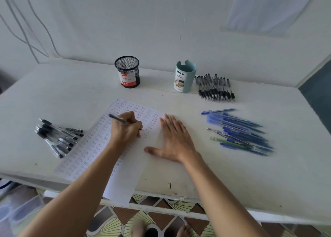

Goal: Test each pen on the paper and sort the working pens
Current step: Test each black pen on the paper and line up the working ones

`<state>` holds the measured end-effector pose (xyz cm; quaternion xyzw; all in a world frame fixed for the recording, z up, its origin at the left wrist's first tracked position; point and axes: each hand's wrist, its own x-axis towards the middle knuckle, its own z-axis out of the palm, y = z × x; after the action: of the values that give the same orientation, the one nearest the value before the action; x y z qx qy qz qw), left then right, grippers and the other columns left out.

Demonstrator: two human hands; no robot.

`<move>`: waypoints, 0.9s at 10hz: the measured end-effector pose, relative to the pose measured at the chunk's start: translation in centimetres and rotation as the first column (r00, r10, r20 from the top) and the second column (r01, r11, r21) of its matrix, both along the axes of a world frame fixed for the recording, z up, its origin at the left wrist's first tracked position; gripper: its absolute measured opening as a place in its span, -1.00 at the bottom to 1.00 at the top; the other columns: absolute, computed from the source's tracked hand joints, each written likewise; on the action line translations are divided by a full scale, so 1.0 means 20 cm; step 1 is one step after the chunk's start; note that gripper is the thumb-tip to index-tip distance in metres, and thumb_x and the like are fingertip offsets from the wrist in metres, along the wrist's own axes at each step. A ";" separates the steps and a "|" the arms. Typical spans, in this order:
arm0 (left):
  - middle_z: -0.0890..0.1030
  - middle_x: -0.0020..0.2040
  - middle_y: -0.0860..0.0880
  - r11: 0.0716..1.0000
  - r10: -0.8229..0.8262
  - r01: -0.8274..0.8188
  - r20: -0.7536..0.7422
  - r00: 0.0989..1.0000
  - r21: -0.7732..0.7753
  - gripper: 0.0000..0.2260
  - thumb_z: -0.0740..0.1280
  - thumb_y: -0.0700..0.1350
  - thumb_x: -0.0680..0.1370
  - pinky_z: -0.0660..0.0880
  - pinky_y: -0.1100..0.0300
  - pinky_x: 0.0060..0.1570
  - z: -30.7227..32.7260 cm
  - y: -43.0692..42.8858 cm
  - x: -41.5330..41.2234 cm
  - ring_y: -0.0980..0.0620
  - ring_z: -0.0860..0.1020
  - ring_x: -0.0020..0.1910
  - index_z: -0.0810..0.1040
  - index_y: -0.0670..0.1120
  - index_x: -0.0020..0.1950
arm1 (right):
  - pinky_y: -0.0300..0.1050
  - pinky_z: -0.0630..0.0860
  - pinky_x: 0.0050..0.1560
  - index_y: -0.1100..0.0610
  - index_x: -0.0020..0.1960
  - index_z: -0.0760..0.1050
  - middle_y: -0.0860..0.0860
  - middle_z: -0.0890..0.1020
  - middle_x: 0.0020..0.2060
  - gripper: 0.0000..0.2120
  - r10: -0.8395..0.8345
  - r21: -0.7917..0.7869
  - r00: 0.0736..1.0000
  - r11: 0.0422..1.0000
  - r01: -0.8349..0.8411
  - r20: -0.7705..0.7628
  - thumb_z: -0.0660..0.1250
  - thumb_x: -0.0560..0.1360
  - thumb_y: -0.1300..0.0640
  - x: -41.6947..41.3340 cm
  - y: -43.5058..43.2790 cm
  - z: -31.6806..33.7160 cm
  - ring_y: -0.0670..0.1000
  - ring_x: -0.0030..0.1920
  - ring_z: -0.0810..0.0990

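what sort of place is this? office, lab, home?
Probably a room at home with a makeshift desk: a worn white table against a plain wall, patterned floor tiles below, and a bare foot at the bottom edge.

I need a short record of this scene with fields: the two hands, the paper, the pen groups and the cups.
left hand: grips a dark pen over the paper
right hand: flat, fingers straight, at the paper's right edge
paper: rows of small test marks
left black pens: heap left of the paper
rear black pens: row beside the teal cup
blue pens: heap right of the paper
mesh cup: black, at the back, left of the teal cup
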<state>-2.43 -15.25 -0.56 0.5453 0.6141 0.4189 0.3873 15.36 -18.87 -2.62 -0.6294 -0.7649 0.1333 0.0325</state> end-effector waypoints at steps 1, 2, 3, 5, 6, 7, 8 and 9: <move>0.30 -0.45 -0.14 1.000 0.007 -0.007 -0.026 1.000 -0.007 -0.75 0.30 -0.39 0.28 0.27 0.12 -0.44 -0.02 0.00 -0.01 -0.03 0.34 -0.42 0.21 -0.26 -0.38 | 0.01 -0.29 0.56 0.08 0.62 -0.25 0.03 -0.25 0.60 0.14 -0.005 0.003 1.000 1.000 0.005 0.000 0.11 0.35 -0.59 0.00 0.00 0.00 0.00 0.58 -0.32; 0.32 -0.46 -0.11 1.000 -0.024 0.024 -0.083 0.996 0.009 -0.77 0.27 -0.34 0.25 0.26 0.11 -0.43 -0.02 0.01 -0.02 -0.03 0.34 -0.43 0.19 -0.21 -0.40 | 0.01 -0.29 0.56 0.08 0.62 -0.25 0.03 -0.25 0.60 0.14 -0.003 0.002 1.000 1.000 0.003 -0.001 0.12 0.36 -0.59 0.00 0.00 0.00 0.00 0.58 -0.33; 0.31 -0.45 -0.11 1.000 -0.029 0.030 -0.130 0.991 0.002 -0.77 0.26 -0.40 0.29 0.21 0.12 -0.42 -0.03 0.01 -0.01 -0.02 0.30 -0.41 0.20 -0.24 -0.38 | 0.02 -0.29 0.57 0.08 0.62 -0.25 0.03 -0.25 0.60 0.15 -0.003 0.001 1.000 1.000 0.003 0.001 0.11 0.35 -0.59 0.00 0.00 0.00 0.00 0.58 -0.33; 0.22 -0.41 -0.08 0.997 -0.067 0.070 -0.155 0.986 0.017 -0.75 0.24 -0.39 0.28 0.11 0.13 -0.41 -0.05 0.02 -0.01 -0.01 0.21 -0.38 0.17 -0.16 -0.40 | 0.02 -0.29 0.57 0.07 0.62 -0.25 0.02 -0.26 0.60 0.14 -0.007 -0.002 1.000 1.000 0.007 0.002 0.12 0.36 -0.59 0.00 0.00 -0.01 -0.01 0.58 -0.33; 0.21 -0.43 -0.07 0.998 -0.050 0.055 -0.133 0.990 0.032 -0.71 0.25 -0.40 0.29 0.14 0.12 -0.41 -0.05 0.02 -0.01 -0.01 0.22 -0.39 0.15 -0.16 -0.40 | 0.02 -0.29 0.57 0.07 0.62 -0.24 0.01 -0.24 0.61 0.14 -0.009 0.001 1.000 1.000 0.009 -0.001 0.12 0.36 -0.59 0.00 0.00 -0.01 -0.01 0.58 -0.33; 0.21 -0.42 -0.06 0.997 -0.062 0.068 -0.150 0.987 0.036 -0.70 0.25 -0.42 0.31 0.14 0.12 -0.40 -0.05 0.02 -0.01 0.00 0.23 -0.39 0.16 -0.15 -0.39 | 0.03 -0.28 0.57 0.07 0.62 -0.24 0.01 -0.24 0.61 0.14 -0.010 0.004 1.000 1.000 0.010 -0.006 0.12 0.36 -0.58 0.00 0.00 -0.01 -0.01 0.58 -0.33; 0.23 -0.42 -0.07 0.997 -0.058 0.065 -0.150 0.987 0.042 -0.73 0.25 -0.40 0.29 0.14 0.12 -0.40 -0.06 0.03 -0.02 0.00 0.24 -0.38 0.15 -0.19 -0.37 | 0.03 -0.29 0.57 0.07 0.62 -0.24 0.01 -0.24 0.61 0.13 -0.006 0.004 1.000 1.000 0.006 -0.006 0.13 0.36 -0.58 -0.01 0.00 -0.01 -0.01 0.58 -0.33; 0.21 -0.44 -0.06 0.991 -0.099 0.112 -0.163 0.982 0.069 -0.71 0.25 -0.35 0.27 0.14 0.14 -0.41 -0.05 0.02 -0.01 0.01 0.22 -0.41 0.15 -0.09 -0.42 | 0.03 -0.28 0.57 0.08 0.62 -0.24 0.02 -0.24 0.61 0.14 -0.009 0.000 1.000 1.000 0.009 -0.006 0.12 0.36 -0.58 0.00 0.00 -0.01 -0.01 0.58 -0.32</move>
<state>-2.67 -14.83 -1.65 0.6233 0.5967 0.3764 0.3373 15.32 -18.81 -2.77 -0.6324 -0.7619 0.1351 0.0354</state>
